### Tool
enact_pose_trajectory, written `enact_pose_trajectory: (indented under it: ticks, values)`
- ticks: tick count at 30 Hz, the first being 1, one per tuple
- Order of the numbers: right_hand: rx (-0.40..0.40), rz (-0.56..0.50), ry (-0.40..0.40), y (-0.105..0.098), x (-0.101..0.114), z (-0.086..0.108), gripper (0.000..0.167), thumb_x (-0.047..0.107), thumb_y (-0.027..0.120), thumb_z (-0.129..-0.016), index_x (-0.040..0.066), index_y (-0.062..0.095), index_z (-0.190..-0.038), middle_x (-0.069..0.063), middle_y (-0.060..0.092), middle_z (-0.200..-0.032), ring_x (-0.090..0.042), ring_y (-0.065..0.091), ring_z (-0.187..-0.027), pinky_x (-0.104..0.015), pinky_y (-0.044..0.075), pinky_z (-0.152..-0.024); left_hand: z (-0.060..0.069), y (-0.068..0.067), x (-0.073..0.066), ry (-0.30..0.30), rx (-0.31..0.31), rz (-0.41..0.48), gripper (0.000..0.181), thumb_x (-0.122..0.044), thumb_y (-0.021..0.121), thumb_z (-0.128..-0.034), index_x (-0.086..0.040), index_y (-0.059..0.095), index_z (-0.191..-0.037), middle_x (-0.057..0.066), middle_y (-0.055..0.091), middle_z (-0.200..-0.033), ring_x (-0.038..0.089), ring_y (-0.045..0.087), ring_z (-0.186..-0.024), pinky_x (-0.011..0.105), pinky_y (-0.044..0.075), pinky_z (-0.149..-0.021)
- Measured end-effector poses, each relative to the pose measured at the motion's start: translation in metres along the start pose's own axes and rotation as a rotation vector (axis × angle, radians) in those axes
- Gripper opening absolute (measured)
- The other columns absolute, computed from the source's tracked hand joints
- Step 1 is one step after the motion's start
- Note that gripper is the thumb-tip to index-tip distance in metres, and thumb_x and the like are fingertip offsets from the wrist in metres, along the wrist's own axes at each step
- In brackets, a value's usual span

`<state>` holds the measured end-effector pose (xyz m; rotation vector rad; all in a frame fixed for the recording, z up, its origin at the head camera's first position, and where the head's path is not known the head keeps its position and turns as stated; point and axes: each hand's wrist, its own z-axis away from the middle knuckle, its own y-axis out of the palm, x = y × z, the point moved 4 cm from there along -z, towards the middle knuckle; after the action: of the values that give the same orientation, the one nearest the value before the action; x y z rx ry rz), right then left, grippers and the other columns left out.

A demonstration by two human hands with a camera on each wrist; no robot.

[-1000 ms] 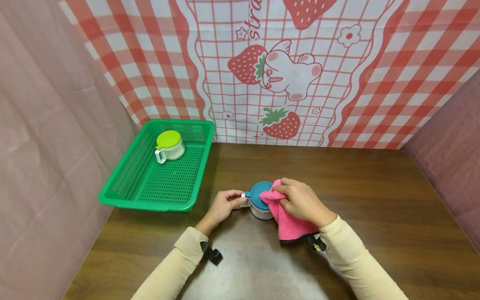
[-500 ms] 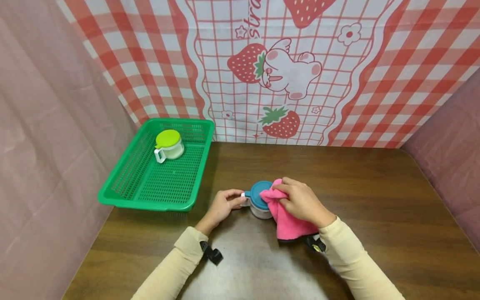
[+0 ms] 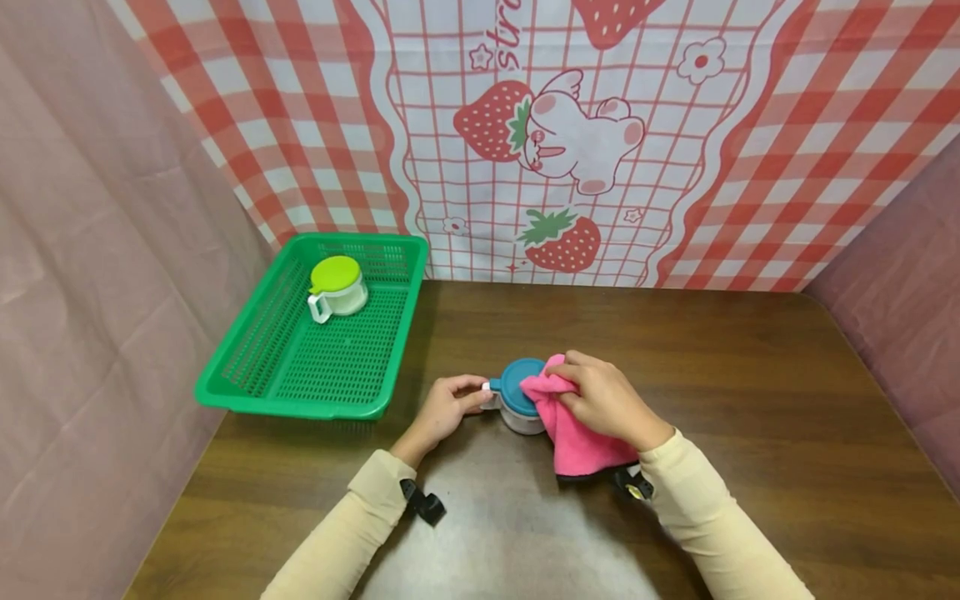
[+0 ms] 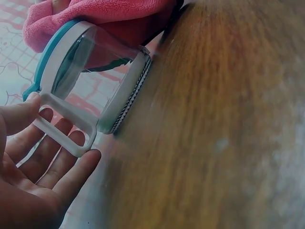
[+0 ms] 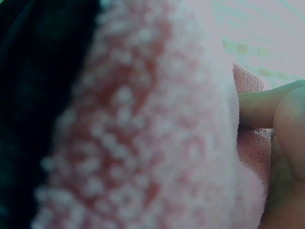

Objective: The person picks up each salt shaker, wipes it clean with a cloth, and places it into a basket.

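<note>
A clear seasoning jar with a blue lid and a white handle stands upright on the wooden table. My left hand pinches that handle, thumb on top and fingers beneath, as the left wrist view shows. In my right hand is a bunched pink cloth with a dark edge, gripped between thumb and fingers. The cloth touches the right side of the lid and hangs down beside the jar. Cloth fills most of the right wrist view, where part of the hand shows at the right.
On the left side of the table sits a green plastic basket. A second jar with a lime-green lid stands inside it, near the back. Behind the table hangs a red checked strawberry curtain.
The head view has tilted very slightly, so the scene sits a little higher. Both hands, the jar and the cloth stay nearly as they were.
</note>
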<state>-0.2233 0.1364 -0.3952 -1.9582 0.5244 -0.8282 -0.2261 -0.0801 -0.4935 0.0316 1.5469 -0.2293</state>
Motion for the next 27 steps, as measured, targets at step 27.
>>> enact_pose_trajectory:
  ticks: [27]
  values:
    - [0.017, 0.075, 0.017, -0.009, -0.018, 0.012, 0.015, 0.005, 0.07, -0.08, 0.016, 0.072, -0.091, 0.003, 0.052, -0.077, -0.013, 0.049, -0.065, -0.033, 0.045, -0.062, 0.001, -0.001, -0.006, 0.013, 0.018, -0.031, 0.026, -0.004, 0.065, -0.0904, 0.013, 0.064, -0.109, 0.027, 0.069, -0.104, 0.004, 0.061, -0.081, 0.04, 0.059, -0.079]
